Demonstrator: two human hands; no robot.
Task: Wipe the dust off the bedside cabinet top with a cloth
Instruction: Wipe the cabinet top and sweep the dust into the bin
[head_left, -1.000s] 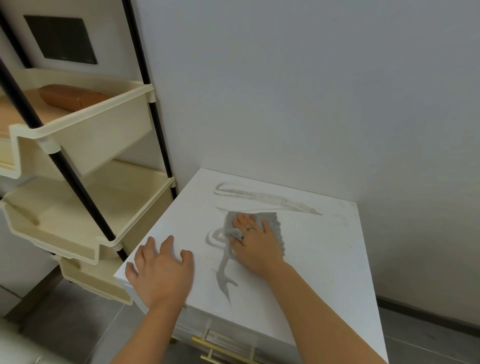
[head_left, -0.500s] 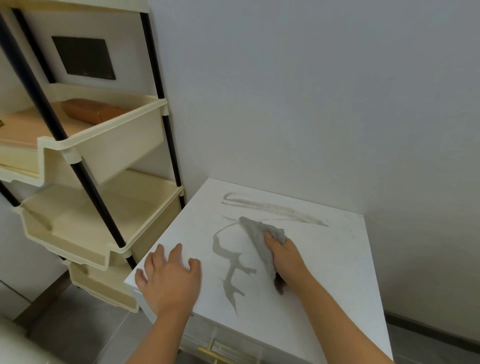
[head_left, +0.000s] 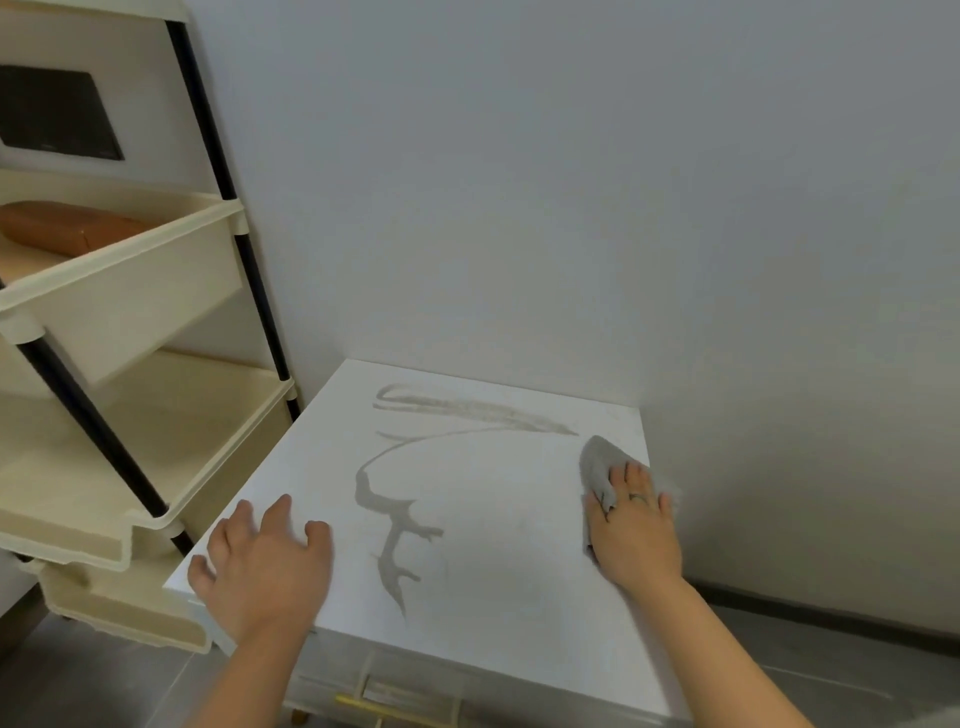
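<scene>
The white bedside cabinet top (head_left: 498, 561) carries grey dust streaks (head_left: 395, 519) across its middle and a smear near the back edge. My right hand (head_left: 634, 530) presses a grey cloth (head_left: 597, 465) flat on the top at the right edge; the cloth sticks out ahead of my fingers. My left hand (head_left: 260, 566) lies flat with fingers spread on the front left corner of the top, holding nothing.
A cream tiered shelf rack (head_left: 119, 395) with black poles stands close on the left, an orange-brown item (head_left: 67, 228) in its upper tray. Grey wall (head_left: 571, 208) runs behind and right of the cabinet. A gold drawer handle (head_left: 363, 706) shows below the front edge.
My right hand has slid the cloth from the middle of the top over to the right edge, leaving a wiped path. My left hand has stayed on the front left corner.
</scene>
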